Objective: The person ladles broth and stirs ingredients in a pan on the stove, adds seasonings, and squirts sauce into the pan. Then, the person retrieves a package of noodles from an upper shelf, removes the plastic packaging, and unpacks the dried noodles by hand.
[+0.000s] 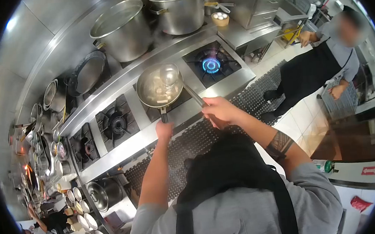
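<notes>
A round metal pan (151,93) with pale pieces in liquid is over the stove, left of the lit burner. My left hand (165,130) is wrapped round the pan's dark handle. In my right hand (217,110) is the long handle of a ladle (169,74), whose round bowl lies inside the pan. Pale chunks (164,94) sit near the ladle's bowl. Blue flames rise from the burner (211,65) to the right of the pan.
Two big pots (123,32) stand behind the stove. Unlit burners (117,122) are on the left. A small bowl of white round items (220,19) sits at the back right. A person in a black apron (310,67) stands to the right. Other people are at the far lower left.
</notes>
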`<state>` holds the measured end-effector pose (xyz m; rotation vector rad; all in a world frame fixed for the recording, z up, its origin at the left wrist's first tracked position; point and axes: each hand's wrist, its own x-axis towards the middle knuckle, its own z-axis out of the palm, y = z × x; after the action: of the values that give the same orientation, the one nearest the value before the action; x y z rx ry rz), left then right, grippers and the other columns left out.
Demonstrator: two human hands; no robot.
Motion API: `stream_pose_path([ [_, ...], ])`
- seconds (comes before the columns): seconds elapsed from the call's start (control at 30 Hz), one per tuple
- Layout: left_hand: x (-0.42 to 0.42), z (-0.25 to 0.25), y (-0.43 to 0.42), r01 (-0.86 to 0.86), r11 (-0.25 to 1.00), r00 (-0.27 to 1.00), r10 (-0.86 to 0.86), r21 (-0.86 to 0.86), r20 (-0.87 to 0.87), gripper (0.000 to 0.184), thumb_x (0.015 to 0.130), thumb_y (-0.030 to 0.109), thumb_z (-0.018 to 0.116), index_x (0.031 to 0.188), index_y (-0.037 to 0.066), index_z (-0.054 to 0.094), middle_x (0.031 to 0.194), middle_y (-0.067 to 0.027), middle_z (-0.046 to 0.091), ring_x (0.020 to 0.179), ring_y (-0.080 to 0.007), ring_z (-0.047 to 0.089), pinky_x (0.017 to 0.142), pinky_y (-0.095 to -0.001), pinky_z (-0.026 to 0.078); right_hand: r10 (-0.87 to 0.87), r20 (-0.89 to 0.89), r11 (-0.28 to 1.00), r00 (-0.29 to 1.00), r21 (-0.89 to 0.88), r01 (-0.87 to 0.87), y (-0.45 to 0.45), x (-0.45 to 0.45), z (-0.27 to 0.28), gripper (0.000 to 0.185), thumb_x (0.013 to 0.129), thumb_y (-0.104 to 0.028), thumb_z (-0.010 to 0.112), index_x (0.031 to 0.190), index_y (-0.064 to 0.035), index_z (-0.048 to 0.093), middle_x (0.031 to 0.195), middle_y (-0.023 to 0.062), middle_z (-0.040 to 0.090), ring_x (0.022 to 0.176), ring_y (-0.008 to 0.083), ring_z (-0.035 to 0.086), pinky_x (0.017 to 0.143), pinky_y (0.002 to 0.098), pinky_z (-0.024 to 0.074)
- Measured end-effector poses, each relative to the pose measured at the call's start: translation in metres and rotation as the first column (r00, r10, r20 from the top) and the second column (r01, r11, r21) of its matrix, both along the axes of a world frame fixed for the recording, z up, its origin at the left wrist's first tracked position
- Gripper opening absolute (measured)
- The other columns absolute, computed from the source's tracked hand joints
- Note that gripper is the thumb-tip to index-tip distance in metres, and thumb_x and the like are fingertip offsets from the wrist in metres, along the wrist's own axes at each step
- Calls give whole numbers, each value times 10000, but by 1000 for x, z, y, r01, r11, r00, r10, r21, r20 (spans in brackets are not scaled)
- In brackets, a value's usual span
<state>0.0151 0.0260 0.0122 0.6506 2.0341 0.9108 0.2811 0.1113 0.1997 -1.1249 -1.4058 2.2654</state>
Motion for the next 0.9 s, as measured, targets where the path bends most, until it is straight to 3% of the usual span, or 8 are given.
stream_pose_path([
  [0.1,18,8,4,-2,1000,969,3,4,-249,185,763,99,656,868,-49,620,683,-186,664,535,-289,663,500,-415,524,46,155,952,987,293,-90,0,40,-26,174,967,-136,614,1036,19,573,771,84,621,564,213,615,514,365,513],
  [0.2,30,2,9,-26,999,956,16,-30,-294,216,740,95,601,878,-69,628,735,-240,682,617,-369,691,603,-461,546,79,224,753,971,625,-206,13,77,-52,526,963,-159,621,1423,42,462,833,136,637,757,243,642,748,370,516],
  [0.47,118,13,56,-66,991,956,30,-114,-290,229,759,117,588,880,-72,634,759,-241,682,732,-395,691,718,-490,530,196,349,722,916,581,-376,81,181,-65,696,942,-155,604,1555,9,318,971,203,670,843,355,660,791,417,525],
  [0.57,173,43,84,-131,984,980,110,-118,-168,221,764,128,619,866,-68,634,758,-243,686,738,-394,696,725,-484,532,165,306,585,938,735,-342,104,222,-83,689,941,-139,593,1555,2,315,983,191,655,875,382,647,805,435,516],
  [0.63,185,10,97,-137,985,975,115,-106,-189,218,761,136,647,850,-63,630,751,-238,688,726,-379,704,707,-479,536,167,339,562,926,739,-372,118,244,-77,678,944,-135,593,1549,2,319,980,184,639,895,387,641,810,452,509],
  [0.7,203,-9,109,-74,997,952,72,3,-297,122,757,67,611,801,-40,570,627,-128,604,461,-226,582,417,-387,444,179,342,587,922,715,-380,128,265,-60,678,943,-133,596,1548,0,321,970,181,638,893,391,642,807,458,509],
  [0.77,219,-20,123,-27,999,909,41,40,-415,150,752,83,625,817,-48,591,638,-149,623,467,-243,594,448,-401,466,179,348,613,920,692,-381,135,284,-55,678,942,-132,599,1547,-2,322,960,178,637,892,395,643,803,464,509],
  [0.9,255,-3,160,-36,999,965,30,-18,-259,173,740,104,637,821,-47,612,659,-171,645,485,-261,621,480,-409,487,109,365,604,925,714,-353,138,312,-67,674,940,-131,605,1544,-7,332,959,178,641,896,398,646,803,463,514],
])
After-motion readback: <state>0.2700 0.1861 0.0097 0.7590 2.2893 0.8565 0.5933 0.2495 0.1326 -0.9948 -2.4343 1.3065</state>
